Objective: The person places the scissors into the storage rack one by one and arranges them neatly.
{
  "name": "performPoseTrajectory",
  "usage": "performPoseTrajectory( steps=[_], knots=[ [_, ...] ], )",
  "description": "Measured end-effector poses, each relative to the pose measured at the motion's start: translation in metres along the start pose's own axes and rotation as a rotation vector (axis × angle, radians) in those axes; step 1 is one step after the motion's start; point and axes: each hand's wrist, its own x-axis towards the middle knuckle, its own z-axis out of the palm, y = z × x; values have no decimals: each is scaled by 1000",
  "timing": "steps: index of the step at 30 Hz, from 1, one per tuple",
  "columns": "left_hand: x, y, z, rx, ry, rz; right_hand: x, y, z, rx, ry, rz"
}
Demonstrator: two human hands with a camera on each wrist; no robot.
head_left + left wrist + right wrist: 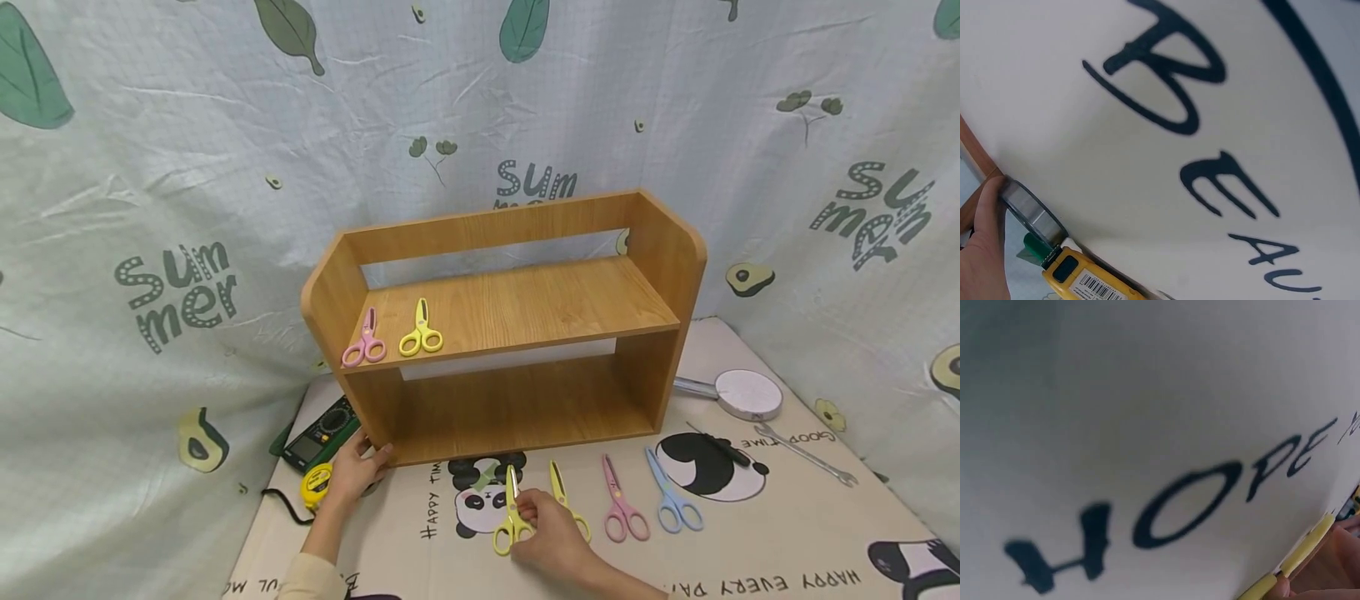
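We see the right hand (555,537) low in the head view, its forearm coming from the bottom right and pointing up and to the left. The fingers are bent, and the grip pinches a pair of yellow scissors (512,510) near the handles, from their right side. The blades point away from the person, toward the shelf (540,304). These scissors are in front of the shelf, over the counter (442,571); whether they touch it, we cannot tell.

The left hand (357,472) reaches forward from a light sleeve (303,577), and it touches the lower front corner of the shelf at the left. We see the thumb side turned to the shelf, but we cannot tell whether this grip is curled round the wood or only pressed on it. Just beside this hand are a tape measure (316,485) and a multimeter (324,439).

Right of the pinched pair, a second yellow pair (558,486) is partly covered by the right hand. Next come a pink pair (618,502) and a blue pair (670,498), both lying on the counter. On the upper board, toward its left end, we find another pink pair (367,342) and another yellow pair (422,332), side by side.
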Motion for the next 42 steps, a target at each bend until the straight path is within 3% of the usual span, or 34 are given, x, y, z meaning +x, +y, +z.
performPoseTrajectory(
  steps=[13,18,25,42],
  knots=[
    [-1,-1,0,-3,-4,-6,0,0,7,-127,38,-37],
    [-1,-2,-1,-3,-4,-1,0,-1,8,-128,45,-45],
    [-1,-1,-1,4,-3,9,5,-4,7,-150,20,9],
    [2,-3,0,-14,-5,5,6,-5,13,-165,73,26]
  ],
)
